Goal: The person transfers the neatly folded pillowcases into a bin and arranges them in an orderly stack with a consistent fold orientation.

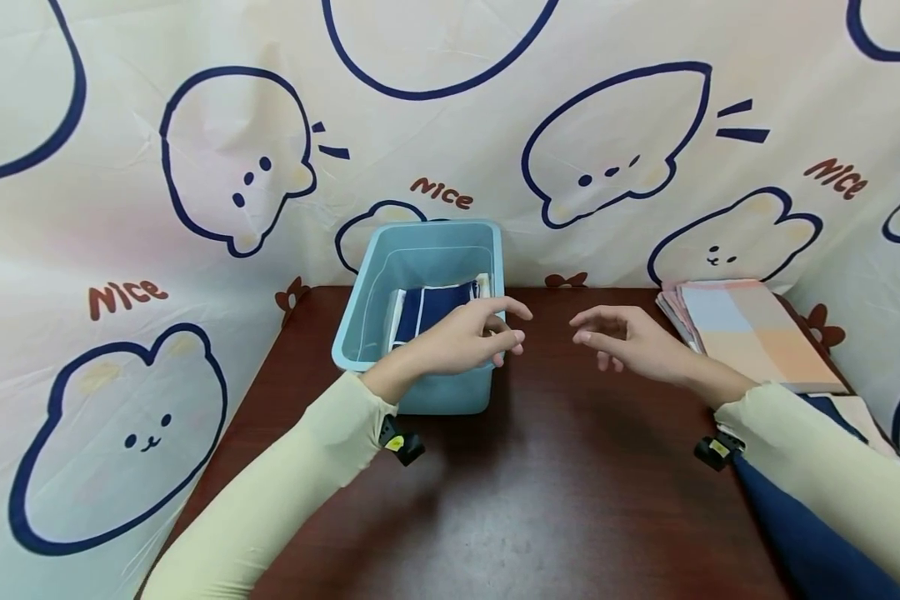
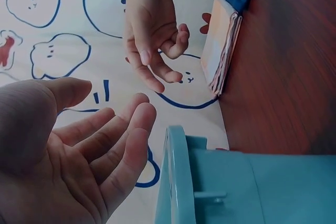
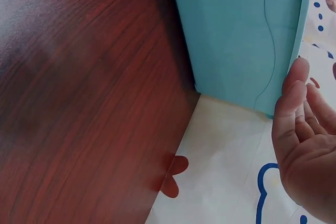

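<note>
My left hand (image 1: 465,333) hovers over the right side of a light blue plastic bin (image 1: 450,392), its fingers loosely bent around nothing. Inside the bin lies a folded navy cloth (image 1: 438,307) with white stripes. Across a gap, my right hand (image 1: 630,340) hangs above the table with relaxed fingers, and it too holds nothing. The left wrist view has both palms in sight, the left hand (image 2: 89,150) beside the bin's rim (image 2: 178,177). In the right wrist view the right hand (image 3: 310,140) appears at the right edge, fingers slightly bent.
A dark red-brown wooden table (image 1: 540,500) bears everything. At its right back sits a stack of folded checked cloth (image 1: 765,333) in peach and pale blue. Navy and cream cloth (image 1: 802,517) lies in front of the stack, partly under the right sleeve. A printed curtain (image 1: 450,142) encloses the back and sides.
</note>
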`<action>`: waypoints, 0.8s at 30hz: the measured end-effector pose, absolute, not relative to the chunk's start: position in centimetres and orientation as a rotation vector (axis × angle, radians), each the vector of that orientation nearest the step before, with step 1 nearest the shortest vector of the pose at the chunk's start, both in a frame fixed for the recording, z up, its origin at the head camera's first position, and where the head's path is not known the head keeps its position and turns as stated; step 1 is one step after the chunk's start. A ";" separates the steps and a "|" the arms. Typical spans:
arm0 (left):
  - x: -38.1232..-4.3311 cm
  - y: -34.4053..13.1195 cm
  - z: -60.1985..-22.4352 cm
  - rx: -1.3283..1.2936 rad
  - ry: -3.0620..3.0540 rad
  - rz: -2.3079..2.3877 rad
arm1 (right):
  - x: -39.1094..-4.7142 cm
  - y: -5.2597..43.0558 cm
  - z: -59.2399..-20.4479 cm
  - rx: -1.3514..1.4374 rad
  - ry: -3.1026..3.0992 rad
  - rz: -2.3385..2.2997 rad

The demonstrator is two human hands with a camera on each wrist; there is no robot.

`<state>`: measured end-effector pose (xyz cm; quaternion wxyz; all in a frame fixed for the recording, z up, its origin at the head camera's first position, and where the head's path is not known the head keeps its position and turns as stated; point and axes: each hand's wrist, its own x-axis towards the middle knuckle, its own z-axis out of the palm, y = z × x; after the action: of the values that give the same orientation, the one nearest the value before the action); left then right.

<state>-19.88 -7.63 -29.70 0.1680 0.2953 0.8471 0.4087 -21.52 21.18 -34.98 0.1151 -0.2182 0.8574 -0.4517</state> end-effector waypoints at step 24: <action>-19.2 -4.0 -30.8 0.880 2.360 1.177 | -21.9 23.8 -35.3 -0.615 2.557 -1.243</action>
<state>-19.22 -4.02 -30.78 0.1797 0.3113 0.8351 0.4165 -21.89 23.82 -35.26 0.1162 -0.2099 0.8732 -0.4243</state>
